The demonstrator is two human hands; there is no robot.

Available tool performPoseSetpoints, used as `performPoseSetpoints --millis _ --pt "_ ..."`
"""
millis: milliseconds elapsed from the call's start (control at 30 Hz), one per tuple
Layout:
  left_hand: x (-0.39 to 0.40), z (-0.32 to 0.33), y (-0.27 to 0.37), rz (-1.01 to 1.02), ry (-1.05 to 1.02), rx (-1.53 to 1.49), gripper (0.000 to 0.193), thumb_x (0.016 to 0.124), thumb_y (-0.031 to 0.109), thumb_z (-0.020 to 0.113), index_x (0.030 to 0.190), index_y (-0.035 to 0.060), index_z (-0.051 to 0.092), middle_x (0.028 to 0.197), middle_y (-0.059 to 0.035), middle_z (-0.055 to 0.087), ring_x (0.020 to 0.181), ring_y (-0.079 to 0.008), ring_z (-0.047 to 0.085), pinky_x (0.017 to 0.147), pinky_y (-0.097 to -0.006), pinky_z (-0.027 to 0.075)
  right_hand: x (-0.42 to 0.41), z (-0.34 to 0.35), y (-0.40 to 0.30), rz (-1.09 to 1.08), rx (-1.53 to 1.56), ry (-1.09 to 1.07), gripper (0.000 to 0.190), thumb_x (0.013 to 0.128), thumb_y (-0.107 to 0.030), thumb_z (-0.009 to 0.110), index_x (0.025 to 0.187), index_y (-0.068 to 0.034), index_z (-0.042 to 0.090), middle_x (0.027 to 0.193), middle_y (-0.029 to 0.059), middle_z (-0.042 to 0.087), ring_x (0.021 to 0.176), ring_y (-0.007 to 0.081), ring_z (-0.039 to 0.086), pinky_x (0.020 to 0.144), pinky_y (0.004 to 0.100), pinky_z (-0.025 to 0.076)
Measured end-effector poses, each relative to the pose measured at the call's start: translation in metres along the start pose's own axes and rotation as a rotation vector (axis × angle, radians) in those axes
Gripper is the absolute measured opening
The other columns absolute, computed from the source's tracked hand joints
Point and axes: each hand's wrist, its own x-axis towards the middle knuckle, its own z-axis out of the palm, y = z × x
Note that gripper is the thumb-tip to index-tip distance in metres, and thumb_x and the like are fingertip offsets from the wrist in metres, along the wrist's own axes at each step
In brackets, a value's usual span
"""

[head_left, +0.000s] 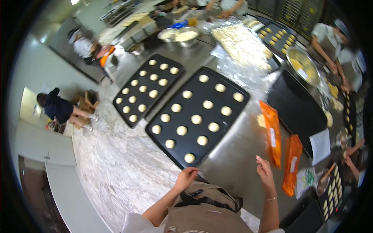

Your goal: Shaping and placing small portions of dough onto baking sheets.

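Note:
Before me a black baking tray (169,141) lies on the stainless steel table (233,150), bearing several round, pale dough balls (196,119) in loose rows. My left hand (186,178) is at the tray's near corner, fingers curled; whether it grips the rim cannot be made out. Over the steel to the right, my right hand (264,170) is raised with nothing in it, its fingers apart. Just beyond its fingertips lies an orange plastic piping bag (272,132) with a white label. A second orange bag (292,166) is to that hand's right.
Another dough-filled tray (148,107) sits to the left. A bare black tray (294,107) and a paper sheet (320,145) lie right. Plastic film (242,43) covers dough farther back, near metal bowls (186,38). Co-workers (327,43) stand around the table; a person (58,106) bends at left.

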Motion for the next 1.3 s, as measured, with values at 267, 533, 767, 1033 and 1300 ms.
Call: performPoseSetpoints --millis 267,533,767,1033,1300 --pt "0.019 -0.06 -0.047 0.024 0.12 -0.106 0.019 0.1 0.009 0.059 0.116 0.0002 0.065 0.102 -0.007 0.07 0.094 -0.0133 0.067 0.084 -0.0279 0.054 0.087 0.19 -0.108 -0.454 -0.562 -0.156 0.076 0.073 0.014 0.051 0.147 -0.002 0.044 0.134 0.0232 0.044 0.12 0.0412 0.046 0.106 0.0465 0.038" --pt "0.039 -0.193 -0.118 -0.035 0.379 -0.288 0.018 0.101 0.006 0.055 0.114 -0.0021 0.065 0.101 -0.0087 0.07 0.088 -0.0153 0.068 0.081 -0.0299 0.055 0.231 0.433 -0.176 -0.841 -0.985 -0.205 0.062 0.088 -0.001 0.052 0.149 -0.008 0.041 0.143 0.0205 0.044 0.13 0.0379 0.044 0.111 0.0482 0.036" --pt "0.022 -0.296 -0.189 -0.197 0.645 -0.506 0.015 0.101 0.006 0.055 0.108 -0.0012 0.066 0.099 -0.0098 0.069 0.088 -0.0169 0.068 0.079 -0.0295 0.055 0.374 0.591 -0.123 -0.868 -1.392 -0.281 0.065 0.093 -0.011 0.051 0.155 -0.014 0.033 0.158 0.0149 0.033 0.145 0.0347 0.031 0.121 0.0518 0.021" --pt "0.006 -0.346 -0.222 -0.44 0.712 -0.636 0.017 0.1 0.006 0.052 0.107 -0.0018 0.067 0.095 -0.0091 0.069 0.086 -0.017 0.068 0.078 -0.03 0.055 0.407 0.655 -0.122 -1.039 -2.03 -0.461 0.054 0.099 -0.023 0.047 0.151 -0.011 0.042 0.165 0.009 0.019 0.151 0.028 0.018 0.122 0.0556 0.013" --pt "0.038 -0.363 -0.209 -0.383 0.638 -0.671 0.018 0.101 0.007 0.053 0.108 -0.0024 0.066 0.095 -0.0084 0.069 0.087 -0.0166 0.067 0.08 -0.0297 0.054 0.399 0.614 -0.139 -1.544 -2.347 -0.482 0.039 0.094 -0.026 0.054 0.126 -0.009 0.069 0.151 0.009 0.036 0.134 0.0252 0.036 0.117 0.0474 0.025"
